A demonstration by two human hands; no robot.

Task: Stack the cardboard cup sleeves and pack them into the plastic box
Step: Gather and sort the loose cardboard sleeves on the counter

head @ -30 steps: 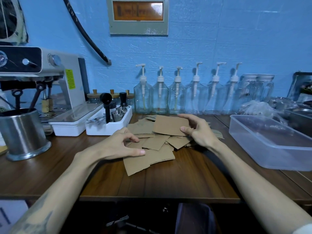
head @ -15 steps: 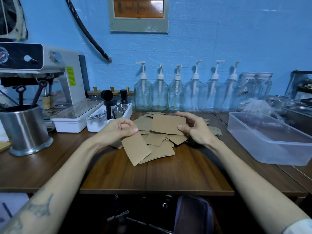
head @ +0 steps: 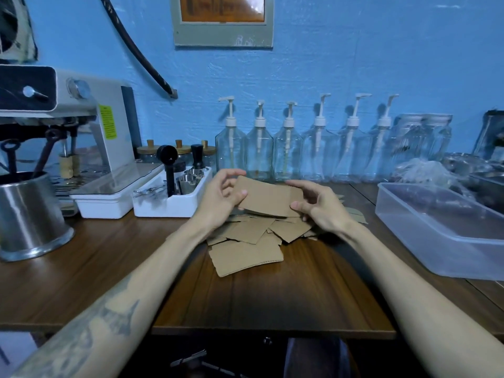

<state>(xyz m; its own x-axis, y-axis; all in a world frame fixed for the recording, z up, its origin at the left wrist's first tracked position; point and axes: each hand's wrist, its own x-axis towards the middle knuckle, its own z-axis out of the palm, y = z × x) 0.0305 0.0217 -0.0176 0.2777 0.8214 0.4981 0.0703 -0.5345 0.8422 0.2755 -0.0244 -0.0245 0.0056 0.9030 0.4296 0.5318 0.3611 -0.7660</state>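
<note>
squaring the held sleeves [head: 268, 199] above the pile [head: 253, 236], both hands, left hand [head: 222, 199] and right hand [head: 320, 207], pinched opposite ends; edges needed aligning flush.

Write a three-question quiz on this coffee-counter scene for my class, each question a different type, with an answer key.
1. True or false: the clear rectangular plastic box already holds brown cardboard cup sleeves.
2. Multiple choice: the small stack of flat brown cardboard sleeves raised above the loose pile is held by: A) the left hand only; B) the right hand only; C) both hands.
3. Fill in: the box stands on the dark wooden counter to the person's ____ of the pile.

Key
1. False: no sleeves show inside it.
2. C: each hand grips one end.
3. Right.
</note>
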